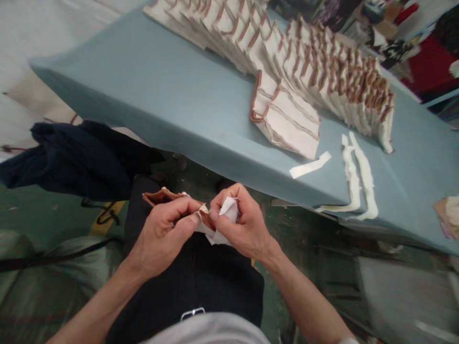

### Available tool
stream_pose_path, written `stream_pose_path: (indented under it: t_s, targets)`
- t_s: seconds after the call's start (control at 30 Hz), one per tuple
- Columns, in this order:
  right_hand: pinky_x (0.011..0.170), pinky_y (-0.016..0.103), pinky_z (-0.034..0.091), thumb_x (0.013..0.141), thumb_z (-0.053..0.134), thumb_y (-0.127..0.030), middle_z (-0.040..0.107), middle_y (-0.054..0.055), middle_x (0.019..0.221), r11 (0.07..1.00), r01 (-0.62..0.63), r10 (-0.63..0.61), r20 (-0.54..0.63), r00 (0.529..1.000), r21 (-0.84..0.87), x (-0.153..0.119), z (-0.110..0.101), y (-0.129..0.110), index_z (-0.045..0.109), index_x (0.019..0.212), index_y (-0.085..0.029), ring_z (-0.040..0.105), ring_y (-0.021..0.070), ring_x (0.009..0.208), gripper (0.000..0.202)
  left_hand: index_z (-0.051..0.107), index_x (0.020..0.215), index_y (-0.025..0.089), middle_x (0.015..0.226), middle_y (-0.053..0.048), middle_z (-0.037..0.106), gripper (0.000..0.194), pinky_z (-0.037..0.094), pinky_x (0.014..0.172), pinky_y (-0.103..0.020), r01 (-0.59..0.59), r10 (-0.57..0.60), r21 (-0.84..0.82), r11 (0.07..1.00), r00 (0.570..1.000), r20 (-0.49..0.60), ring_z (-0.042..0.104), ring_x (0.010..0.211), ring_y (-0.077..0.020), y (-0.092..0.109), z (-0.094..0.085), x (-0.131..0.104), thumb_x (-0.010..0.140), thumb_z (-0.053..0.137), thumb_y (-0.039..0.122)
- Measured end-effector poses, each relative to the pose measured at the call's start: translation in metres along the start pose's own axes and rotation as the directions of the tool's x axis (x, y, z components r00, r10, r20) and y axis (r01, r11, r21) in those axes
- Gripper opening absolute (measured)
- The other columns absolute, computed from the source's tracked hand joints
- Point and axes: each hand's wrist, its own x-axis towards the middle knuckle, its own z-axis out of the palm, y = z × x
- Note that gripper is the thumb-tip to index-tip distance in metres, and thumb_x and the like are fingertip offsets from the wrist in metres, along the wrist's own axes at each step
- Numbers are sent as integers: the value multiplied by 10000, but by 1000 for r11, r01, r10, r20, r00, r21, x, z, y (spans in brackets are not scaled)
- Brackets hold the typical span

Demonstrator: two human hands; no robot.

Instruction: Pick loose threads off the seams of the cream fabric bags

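Over my lap, my left hand (161,234) pinches a white fabric piece with brown edging (158,196), its far end sticking out beyond the knuckles. Close beside it, my right hand (247,227) has its thumb and fingers closed on a white strip (229,208), which bunches up out of the fist. Some white material hangs between the two hands, and where strip and piece join is partly covered by my fingers. On the table ahead lies a similar brown-edged, layered white piece (292,117), apart from both hands.
A blue-grey table (172,105) slants across the view. Long overlapping rows of brown-edged pieces (308,62) cover its far side. Loose white strips (364,177) and a short strip (310,166) lie near its front edge. Dark blue cloth (71,157) hangs at left.
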Motion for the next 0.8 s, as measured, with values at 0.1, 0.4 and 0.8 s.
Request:
stream_pose_path:
  t_s: [0.1, 0.4, 0.8]
  targets:
    - [536, 217, 404, 882, 735, -265, 685, -29, 830, 999, 41, -41, -15, 999, -9, -5, 3, -1, 544, 923, -237, 539, 95, 592, 197, 764, 797, 191, 792, -8, 775, 274, 525, 705, -251, 13, -13, 11, 1000, 1000, -19, 686, 737, -176, -3, -4, -2, 953, 563, 294]
    - [554, 253, 423, 827, 750, -298, 660, -27, 791, 995, -74, 71, -43, 997, -73, -11, 10, -3, 552, 942, -238, 569, 129, 606, 236, 748, 734, 191, 686, 11, 744, 193, 506, 586, -214, 43, -41, 48, 998, 998, -37, 667, 614, -155, 12, -1, 5, 858, 655, 308]
    - [576, 244, 435, 815, 774, -332, 669, -28, 847, 981, -170, 174, -44, 984, 90, -6, 15, 7, 545, 937, -239, 560, 121, 638, 276, 709, 715, 199, 704, 10, 689, 240, 469, 622, -243, 41, -32, 110, 993, 996, -80, 600, 651, -153, -3, 1, 3, 912, 628, 311]
